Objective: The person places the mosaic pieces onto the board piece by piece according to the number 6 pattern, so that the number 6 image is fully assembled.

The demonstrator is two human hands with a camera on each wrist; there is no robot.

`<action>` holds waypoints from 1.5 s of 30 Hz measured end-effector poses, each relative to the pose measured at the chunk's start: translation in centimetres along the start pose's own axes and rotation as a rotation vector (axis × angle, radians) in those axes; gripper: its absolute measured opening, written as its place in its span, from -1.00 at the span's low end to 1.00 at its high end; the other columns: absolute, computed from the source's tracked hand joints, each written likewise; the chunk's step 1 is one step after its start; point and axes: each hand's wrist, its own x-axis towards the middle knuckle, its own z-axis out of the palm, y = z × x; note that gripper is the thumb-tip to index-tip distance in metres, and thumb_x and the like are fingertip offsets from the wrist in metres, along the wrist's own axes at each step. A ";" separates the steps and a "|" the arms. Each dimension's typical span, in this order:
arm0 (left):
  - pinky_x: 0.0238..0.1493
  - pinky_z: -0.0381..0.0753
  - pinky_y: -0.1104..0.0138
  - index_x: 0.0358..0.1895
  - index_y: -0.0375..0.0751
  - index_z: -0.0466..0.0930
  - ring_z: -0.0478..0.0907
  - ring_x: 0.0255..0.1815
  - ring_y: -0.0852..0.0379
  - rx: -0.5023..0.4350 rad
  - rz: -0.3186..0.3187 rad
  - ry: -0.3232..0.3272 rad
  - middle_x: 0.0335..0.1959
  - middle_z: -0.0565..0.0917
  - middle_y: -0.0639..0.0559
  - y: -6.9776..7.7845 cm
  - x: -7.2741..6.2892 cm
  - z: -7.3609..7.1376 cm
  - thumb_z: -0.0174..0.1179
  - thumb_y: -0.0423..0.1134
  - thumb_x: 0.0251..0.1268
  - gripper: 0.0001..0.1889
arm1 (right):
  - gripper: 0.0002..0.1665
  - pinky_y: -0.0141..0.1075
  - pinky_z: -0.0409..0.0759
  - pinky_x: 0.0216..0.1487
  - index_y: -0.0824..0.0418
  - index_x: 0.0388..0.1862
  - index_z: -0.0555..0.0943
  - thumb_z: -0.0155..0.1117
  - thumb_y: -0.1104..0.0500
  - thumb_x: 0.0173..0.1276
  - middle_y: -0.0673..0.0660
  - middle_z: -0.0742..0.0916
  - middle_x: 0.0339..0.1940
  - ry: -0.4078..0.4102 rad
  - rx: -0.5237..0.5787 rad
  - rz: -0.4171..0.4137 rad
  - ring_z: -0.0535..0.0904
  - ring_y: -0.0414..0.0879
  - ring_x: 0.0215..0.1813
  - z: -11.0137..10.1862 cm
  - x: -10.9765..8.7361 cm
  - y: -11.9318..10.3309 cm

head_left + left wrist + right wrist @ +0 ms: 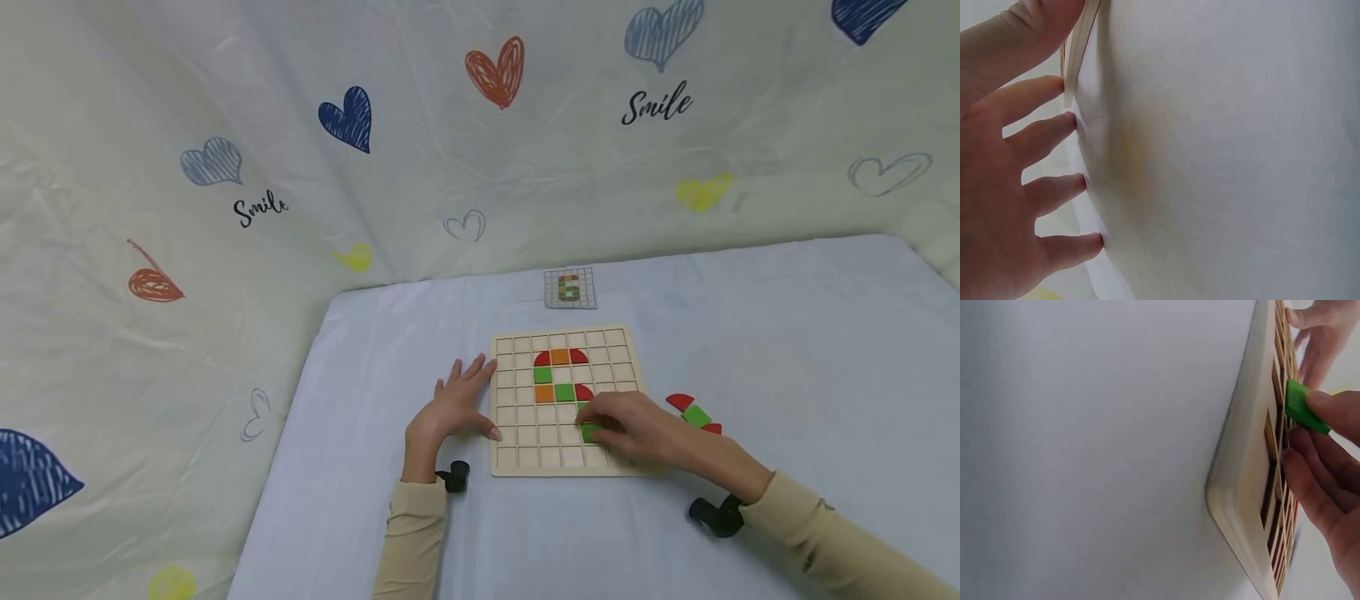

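My right hand (pixel 637 425) pinches a green square tile (pixel 1300 409) between thumb and fingers, tilted over the lower right part of a wooden grid board (pixel 525 458). Spread out, the fingers of my left hand (pixel 450 412) stand at the board's left edge, with the thumb at its rim. Set in the grid are orange squares (pixel 560 357), green squares (pixel 542 375) and red quarter-circle tiles (pixel 578 357). Another green piece beside the right fingertips is partly hidden by them.
Right of the board lie loose tiles: a red quarter circle (pixel 679 402), a green square (pixel 696 416) and another red piece, partly behind the right forearm. A small card (pixel 570 287) with a coloured grid pattern lies beyond the board on the white cloth (pixel 787 350).
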 end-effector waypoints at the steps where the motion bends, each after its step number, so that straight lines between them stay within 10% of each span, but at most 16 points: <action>1: 0.62 -0.27 -0.29 0.67 0.01 0.09 -0.34 0.73 -0.22 0.003 0.000 0.001 0.73 -0.03 0.02 0.0 0.0 0.0 0.69 -0.20 -0.14 0.24 | -0.75 -0.41 0.63 -0.19 0.16 -0.06 0.74 0.48 0.31 0.29 -0.08 0.75 -0.21 0.020 -0.006 -0.025 0.53 -0.28 -0.22 -0.1 -0.1 0.1; 19: 0.62 -0.26 -0.30 0.67 -0.02 0.09 -0.34 0.73 -0.23 0.004 0.000 0.000 0.73 -0.03 0.00 0.2 -0.1 0.1 0.69 -0.21 -0.15 0.24 | -0.70 -0.48 0.60 -0.34 0.17 -0.26 0.79 0.59 0.44 0.04 -0.15 0.75 -0.36 0.268 -0.161 -0.070 0.58 -0.41 -0.33 -3.1 -5.1 3.3; 45: 0.61 -0.27 -0.31 0.67 0.00 0.08 -0.35 0.73 -0.23 -0.001 0.013 0.006 0.72 -0.04 0.00 0.0 -0.2 0.2 0.68 -0.22 -0.15 0.24 | -0.68 -0.41 0.64 -0.38 0.25 -0.26 0.78 0.59 0.50 -0.02 -0.03 0.74 -0.32 0.307 -0.266 0.075 0.63 -0.25 -0.36 -4.5 -6.0 4.6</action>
